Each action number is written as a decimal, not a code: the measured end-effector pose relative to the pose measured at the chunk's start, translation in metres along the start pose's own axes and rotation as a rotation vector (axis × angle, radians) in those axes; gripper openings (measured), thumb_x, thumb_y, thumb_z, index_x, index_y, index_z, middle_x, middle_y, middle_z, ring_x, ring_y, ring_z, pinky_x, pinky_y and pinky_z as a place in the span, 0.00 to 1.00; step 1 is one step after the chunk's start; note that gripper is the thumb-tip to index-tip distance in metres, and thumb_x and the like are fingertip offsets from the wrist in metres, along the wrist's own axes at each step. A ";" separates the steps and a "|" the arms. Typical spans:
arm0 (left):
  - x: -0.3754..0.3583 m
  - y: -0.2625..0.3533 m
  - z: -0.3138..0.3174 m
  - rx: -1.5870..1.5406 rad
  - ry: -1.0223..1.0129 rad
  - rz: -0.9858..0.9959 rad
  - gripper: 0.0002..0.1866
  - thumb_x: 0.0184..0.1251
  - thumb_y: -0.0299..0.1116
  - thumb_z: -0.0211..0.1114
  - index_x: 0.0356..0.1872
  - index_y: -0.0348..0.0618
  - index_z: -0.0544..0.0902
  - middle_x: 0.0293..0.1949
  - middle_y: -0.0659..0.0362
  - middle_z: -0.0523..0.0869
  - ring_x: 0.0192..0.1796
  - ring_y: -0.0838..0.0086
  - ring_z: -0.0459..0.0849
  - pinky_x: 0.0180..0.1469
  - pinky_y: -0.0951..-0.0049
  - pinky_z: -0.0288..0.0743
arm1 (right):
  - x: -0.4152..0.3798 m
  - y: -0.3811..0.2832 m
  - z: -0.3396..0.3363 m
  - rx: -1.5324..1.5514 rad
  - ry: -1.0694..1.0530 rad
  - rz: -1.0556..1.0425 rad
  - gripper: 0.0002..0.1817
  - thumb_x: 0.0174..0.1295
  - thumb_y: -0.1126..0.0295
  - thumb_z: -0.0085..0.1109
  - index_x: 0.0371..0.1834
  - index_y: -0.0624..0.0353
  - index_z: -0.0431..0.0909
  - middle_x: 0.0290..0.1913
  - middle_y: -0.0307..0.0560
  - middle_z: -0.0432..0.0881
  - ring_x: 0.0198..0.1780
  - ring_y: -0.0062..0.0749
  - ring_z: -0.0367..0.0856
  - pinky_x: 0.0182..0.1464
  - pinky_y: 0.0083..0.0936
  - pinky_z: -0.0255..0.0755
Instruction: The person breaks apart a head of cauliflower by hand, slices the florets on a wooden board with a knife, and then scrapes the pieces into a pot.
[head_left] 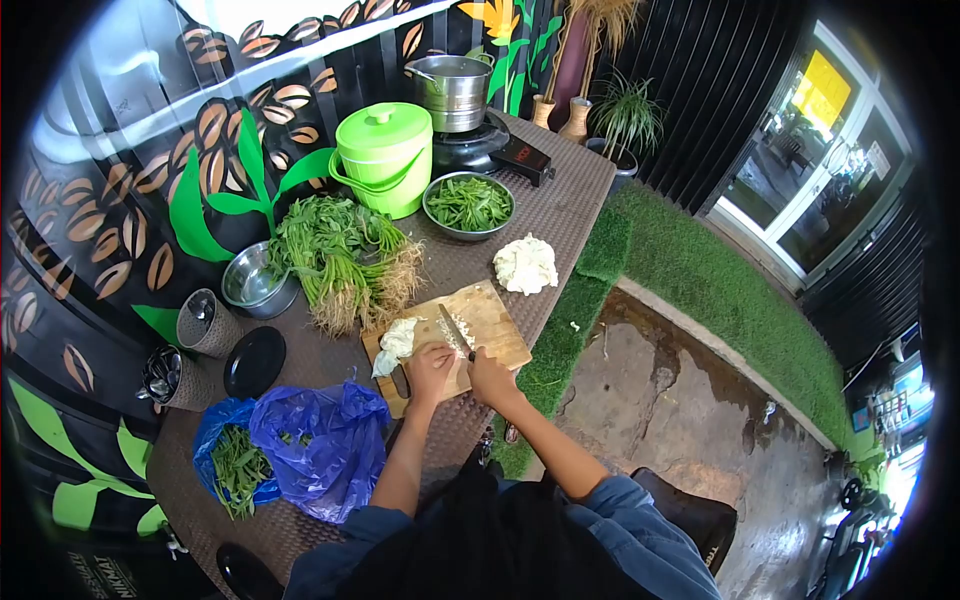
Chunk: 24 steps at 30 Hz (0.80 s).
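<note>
A knife [452,325] is held in my right hand [490,378], its blade pointing away over the wooden cutting board [498,325]. Small pale chopped pieces [463,330] lie around the blade. My left hand [430,367] rests on the board just left of the knife, fingers bent and together; whatever they may hold is too small to name. Beside it on the board's left part is a pale leafy piece [397,340]. A white cauliflower-like heap [525,264] sits on the table beyond the board.
Rooted greens [340,250], a bowl of cut greens [469,205], a green lidded bucket [384,150] and a pot [452,95] on a stove stand farther back. Blue bags [325,440], a metal bowl [258,282] and a black lid [255,361] are at the left.
</note>
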<state>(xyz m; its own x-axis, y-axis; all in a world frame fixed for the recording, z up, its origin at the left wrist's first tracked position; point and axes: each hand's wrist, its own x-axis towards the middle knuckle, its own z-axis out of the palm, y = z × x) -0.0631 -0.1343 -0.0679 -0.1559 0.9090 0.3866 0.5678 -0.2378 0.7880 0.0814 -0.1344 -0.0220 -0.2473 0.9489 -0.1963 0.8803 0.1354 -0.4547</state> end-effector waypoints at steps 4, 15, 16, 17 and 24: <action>0.000 -0.003 0.000 0.045 0.022 0.083 0.06 0.50 0.22 0.71 0.30 0.31 0.86 0.38 0.54 0.86 0.38 0.70 0.86 0.41 0.76 0.82 | -0.015 -0.012 0.007 0.033 0.023 0.061 0.17 0.66 0.63 0.46 0.48 0.68 0.62 0.36 0.70 0.80 0.40 0.63 0.82 0.42 0.49 0.77; 0.001 0.005 -0.008 -0.065 -0.008 -0.023 0.06 0.50 0.20 0.71 0.31 0.31 0.86 0.39 0.55 0.85 0.38 0.72 0.86 0.41 0.78 0.83 | -0.006 -0.010 0.008 0.057 0.000 0.074 0.18 0.68 0.60 0.45 0.46 0.66 0.63 0.36 0.70 0.80 0.41 0.63 0.81 0.42 0.49 0.76; 0.002 0.002 -0.004 -0.065 -0.005 -0.023 0.06 0.50 0.20 0.71 0.31 0.31 0.86 0.39 0.55 0.85 0.38 0.72 0.86 0.41 0.78 0.83 | -0.010 -0.010 0.015 0.055 0.000 0.070 0.18 0.68 0.60 0.45 0.46 0.66 0.63 0.36 0.70 0.80 0.41 0.63 0.81 0.42 0.49 0.76; 0.001 -0.003 0.000 -0.195 0.014 -0.074 0.06 0.49 0.21 0.71 0.30 0.31 0.86 0.37 0.55 0.85 0.37 0.72 0.86 0.40 0.78 0.83 | -0.016 -0.011 0.025 0.056 0.061 0.068 0.18 0.68 0.60 0.45 0.47 0.66 0.62 0.37 0.70 0.80 0.40 0.62 0.82 0.42 0.49 0.76; -0.001 -0.004 0.000 -0.296 -0.021 -0.133 0.07 0.50 0.22 0.71 0.32 0.32 0.86 0.39 0.55 0.84 0.37 0.71 0.86 0.41 0.76 0.83 | -0.001 -0.002 0.012 -0.058 0.042 -0.032 0.18 0.67 0.62 0.44 0.51 0.66 0.61 0.34 0.66 0.82 0.34 0.59 0.84 0.37 0.45 0.79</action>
<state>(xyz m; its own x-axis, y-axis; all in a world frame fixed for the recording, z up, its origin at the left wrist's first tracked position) -0.0652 -0.1338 -0.0712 -0.1944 0.9450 0.2631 0.2837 -0.2026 0.9373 0.0750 -0.1395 -0.0310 -0.2598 0.9547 -0.1449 0.8943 0.1813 -0.4091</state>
